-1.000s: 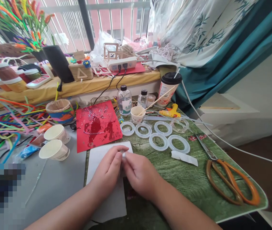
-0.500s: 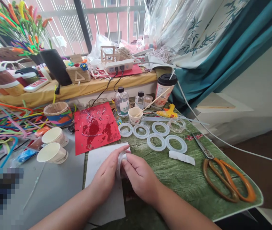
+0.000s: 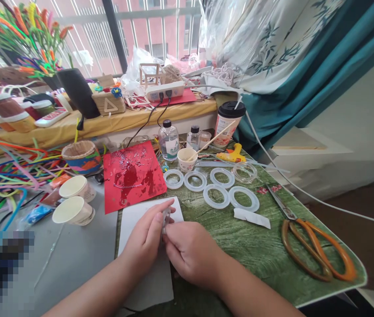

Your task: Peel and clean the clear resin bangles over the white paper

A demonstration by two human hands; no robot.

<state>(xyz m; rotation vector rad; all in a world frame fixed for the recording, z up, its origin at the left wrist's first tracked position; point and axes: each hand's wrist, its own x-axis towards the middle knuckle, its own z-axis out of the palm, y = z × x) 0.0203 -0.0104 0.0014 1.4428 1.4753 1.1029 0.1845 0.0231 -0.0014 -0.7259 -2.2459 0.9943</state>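
Observation:
Over the white sheet (image 3: 134,229), my left hand (image 3: 144,240) is closed on a translucent silicone ring mold (image 3: 166,220), its fingers along the ring's outer side. Only a narrow edge of this ring shows, as both hands cover much of it. My right hand (image 3: 192,248) has its fingers curled and pressed to the near side of the same ring. Farther back lie several similar ring molds (image 3: 216,196) on the green tabletop (image 3: 240,246). A small paper cup (image 3: 187,164) with a wooden stick (image 3: 215,138) in it stands behind them.
Large scissors (image 3: 306,240) with orange handles lie to the right, near a white paper strip (image 3: 251,218). A wet red sheet (image 3: 132,176) lies at left beside two tipped paper cups (image 3: 71,211). Bottles (image 3: 169,141) and a yellow glue gun (image 3: 232,154) are behind.
My right hand has rolled over, its knuckles now upward and its fingers lower on the ring. The ring has turned and shows less between the hands. The view has shifted slightly.

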